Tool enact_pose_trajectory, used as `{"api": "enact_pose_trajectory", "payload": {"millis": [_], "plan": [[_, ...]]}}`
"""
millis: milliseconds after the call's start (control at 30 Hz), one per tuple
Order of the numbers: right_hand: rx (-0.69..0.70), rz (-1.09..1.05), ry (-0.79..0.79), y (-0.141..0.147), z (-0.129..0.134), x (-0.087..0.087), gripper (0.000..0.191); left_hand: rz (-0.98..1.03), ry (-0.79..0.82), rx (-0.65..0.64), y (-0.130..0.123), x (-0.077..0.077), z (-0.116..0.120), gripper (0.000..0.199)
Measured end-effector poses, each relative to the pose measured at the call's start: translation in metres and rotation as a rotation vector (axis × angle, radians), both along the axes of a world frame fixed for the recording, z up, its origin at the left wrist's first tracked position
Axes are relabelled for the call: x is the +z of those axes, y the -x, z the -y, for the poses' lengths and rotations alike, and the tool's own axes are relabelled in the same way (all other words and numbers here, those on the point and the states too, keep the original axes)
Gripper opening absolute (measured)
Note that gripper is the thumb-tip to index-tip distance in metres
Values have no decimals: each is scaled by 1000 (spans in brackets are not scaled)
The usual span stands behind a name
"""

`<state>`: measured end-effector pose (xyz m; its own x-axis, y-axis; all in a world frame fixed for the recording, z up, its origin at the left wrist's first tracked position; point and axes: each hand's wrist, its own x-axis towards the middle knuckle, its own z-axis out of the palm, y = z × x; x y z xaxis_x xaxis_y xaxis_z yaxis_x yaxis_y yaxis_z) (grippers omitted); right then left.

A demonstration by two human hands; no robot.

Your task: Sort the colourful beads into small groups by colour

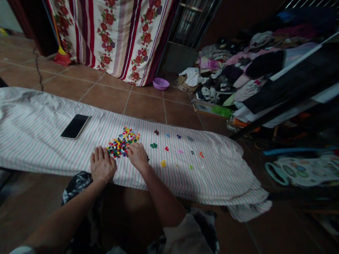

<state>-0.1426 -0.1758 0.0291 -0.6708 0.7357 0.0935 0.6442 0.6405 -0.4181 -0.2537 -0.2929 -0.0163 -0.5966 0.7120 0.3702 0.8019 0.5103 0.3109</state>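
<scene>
A heap of small multicoloured pieces (122, 140), too small to name exactly, lies on a striped cloth (47, 150). My left hand (103, 165) rests flat at the heap's near left edge, fingers extended and holding nothing. At the heap's right side, my right hand (137, 156) has its fingers curled down among the pieces; what they pinch is hidden. Right of that hand, little groups sorted by colour sit in rows, among them green pieces (154, 145), red pieces (166, 148), yellow pieces (163, 164) and orange pieces (201, 154). Dark pieces (148, 158) show beside my right wrist.
A phone (75, 126) with a dark screen lies left of the heap. Beyond the cloth are a tiled floor (108, 95), a purple basin (161, 84), a floral curtain (108, 22) and a broom (62, 55). Piled clothes (224, 72) fill the back right.
</scene>
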Motion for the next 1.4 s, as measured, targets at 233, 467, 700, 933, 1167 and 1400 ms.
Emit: {"api": "enact_pose_trajectory", "payload": {"millis": [233, 467, 700, 933, 1167, 1400], "plan": [[-98, 53, -7, 15, -1, -5, 26, 28, 0, -5, -1, 3, 0, 59], [-68, 5, -35, 21, -2, -3, 29, 26, 4, 4, 0, 1, -1, 60], [-45, 84, -34, 31, -6, -1, 26, 2, -19, 0, 0, -4, 0, 59], [-39, 107, -80, 33, -3, -5, 27, -2, -49, -6, -1, -3, 1, 59], [-50, 97, -56, 28, -4, -5, 29, -15, -42, -20, -2, -1, 3, 59], [-89, 51, 11, 15, -10, -1, 33, 7, -62, -20, -1, -3, 2, 61]]}}
